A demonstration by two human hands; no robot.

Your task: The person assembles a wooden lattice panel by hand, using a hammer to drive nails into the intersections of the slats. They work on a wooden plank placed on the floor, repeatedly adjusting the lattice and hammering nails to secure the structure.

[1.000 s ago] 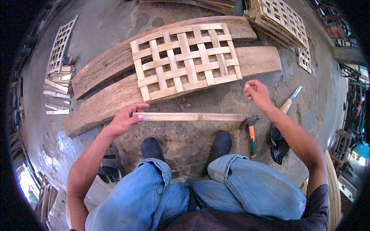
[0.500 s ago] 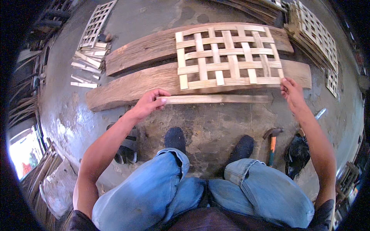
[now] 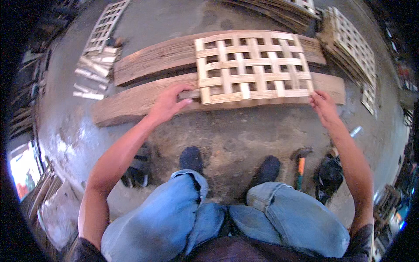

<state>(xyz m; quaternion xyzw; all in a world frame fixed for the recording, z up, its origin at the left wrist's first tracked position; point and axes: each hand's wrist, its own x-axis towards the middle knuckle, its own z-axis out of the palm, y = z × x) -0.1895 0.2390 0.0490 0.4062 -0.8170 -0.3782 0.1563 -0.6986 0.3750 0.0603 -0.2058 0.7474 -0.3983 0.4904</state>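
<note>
A woven lattice panel point(image 3: 257, 76) of pale wooden strips lies across two thick brown planks. My right hand point(image 3: 324, 107) pinches its near right corner. At the panel's near left corner, my left hand point(image 3: 168, 105) has thumb and fingers closed around the end of a loose flat wooden strip point(image 3: 190, 94). Only that short end shows; the rest of the strip is hidden beneath the panel's near edge.
The near plank point(image 3: 131, 98) and far plank point(image 3: 152, 56) lie side by side on the floor. Stacked lattice panels point(image 3: 351, 48) stand at right; loose strips point(image 3: 94, 70) lie at left. A hammer point(image 3: 301, 163) and a black bag point(image 3: 328, 174) rest near my right foot.
My left hand has moved the strip away from me, from in front of the near plank to beneath the panel's near edge. My right hand keeps its pinch on the corner.
</note>
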